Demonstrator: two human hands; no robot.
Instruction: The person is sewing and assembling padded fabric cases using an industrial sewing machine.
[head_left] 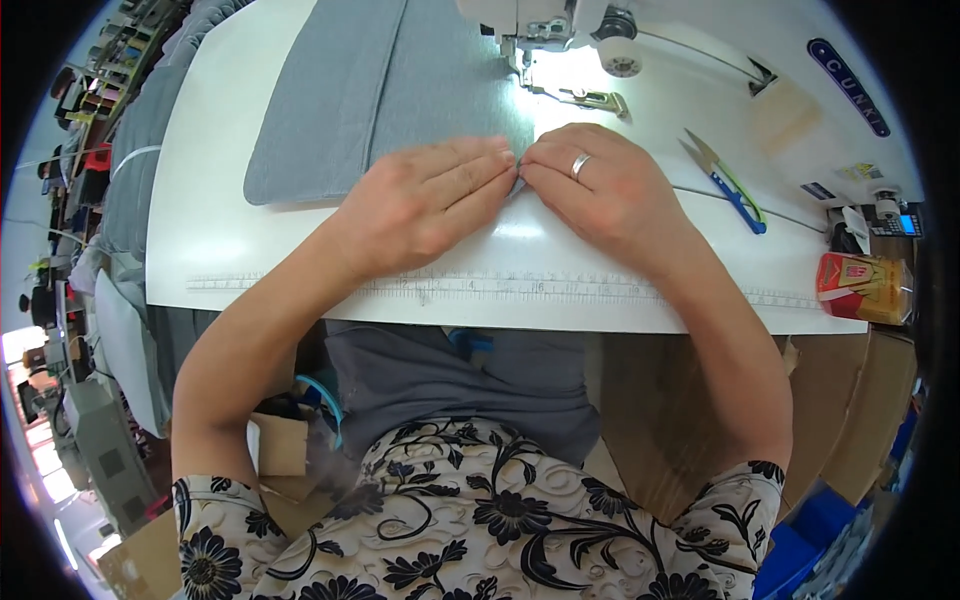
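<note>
A grey fabric piece (310,120) with a lengthwise seam lies on the white sewing table (210,240). My left hand (430,200) is at its near right part, fingers together and tips gripping the edge. Beside it my right hand (595,195), wearing a ring, pinches the same edge with bent fingers; both sets of fingertips nearly meet, and the thumbs are mostly hidden. Just beyond them stands the sewing machine's needle and presser foot (525,70), lit by a white lamp, with a metal guide (595,100) to its right.
Blue-and-green-handled scissors (735,195) lie right of my hands. A red-and-yellow package (860,290) and a small device (905,225) sit at the right edge. A ruler scale runs along the front. Stacked grey fabric (140,190) is at the left; cardboard boxes (830,410) are below right.
</note>
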